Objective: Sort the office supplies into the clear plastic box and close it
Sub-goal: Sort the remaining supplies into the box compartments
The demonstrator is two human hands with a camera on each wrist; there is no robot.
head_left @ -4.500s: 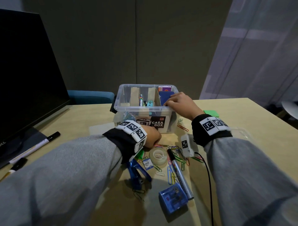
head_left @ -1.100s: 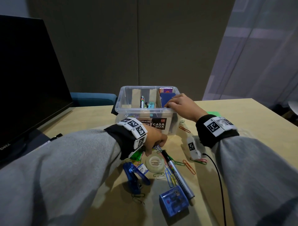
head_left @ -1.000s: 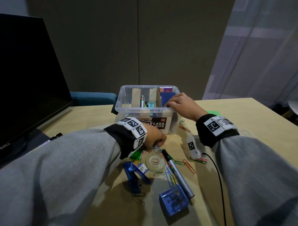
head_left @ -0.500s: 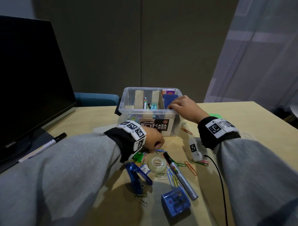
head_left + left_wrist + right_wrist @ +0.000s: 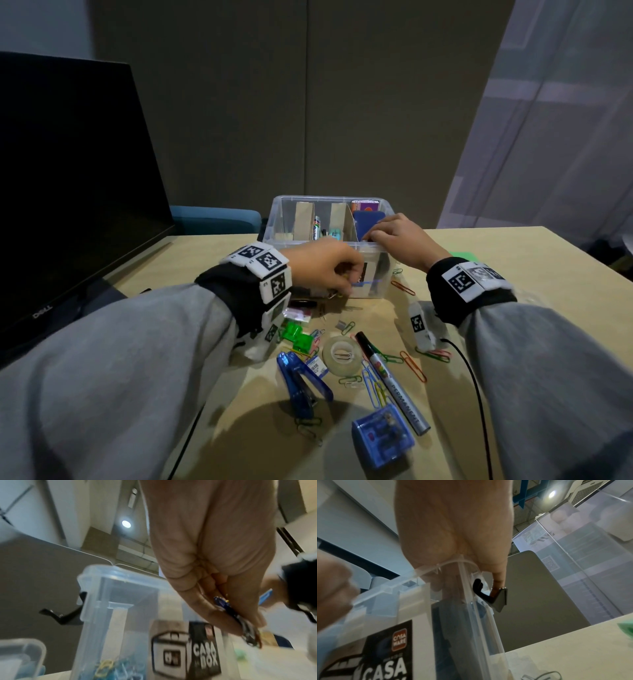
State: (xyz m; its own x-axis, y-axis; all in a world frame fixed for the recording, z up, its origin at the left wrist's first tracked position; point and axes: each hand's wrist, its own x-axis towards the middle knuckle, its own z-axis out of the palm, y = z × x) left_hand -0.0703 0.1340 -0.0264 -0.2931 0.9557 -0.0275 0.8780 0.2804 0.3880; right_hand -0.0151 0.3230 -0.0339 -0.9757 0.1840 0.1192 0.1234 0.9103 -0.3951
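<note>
The clear plastic box (image 5: 382, 274) stands open at mid-table, split by cardboard dividers, with a marker, a blue card and small items inside. My left hand (image 5: 344, 289) hovers in front of its front wall and pinches a small bunch of paper clips (image 5: 240, 620) between thumb and fingers (image 5: 205, 608). Loose paper clips (image 5: 104, 666) lie in the box's left compartment. My right hand (image 5: 371, 236) grips the box's front right rim (image 5: 388, 588), fingers curled over it into the box.
On the table near me lie a tape roll (image 5: 342, 354), a permanent marker (image 5: 394, 383), a blue stapler (image 5: 303, 382), a small blue case (image 5: 382, 438), green clips (image 5: 296, 335) and scattered paper clips (image 5: 412, 366). A dark monitor (image 5: 68, 188) stands at the left.
My left hand has risen off the table with the paper clips, up to the box's front wall. The right hand stays on the rim.
</note>
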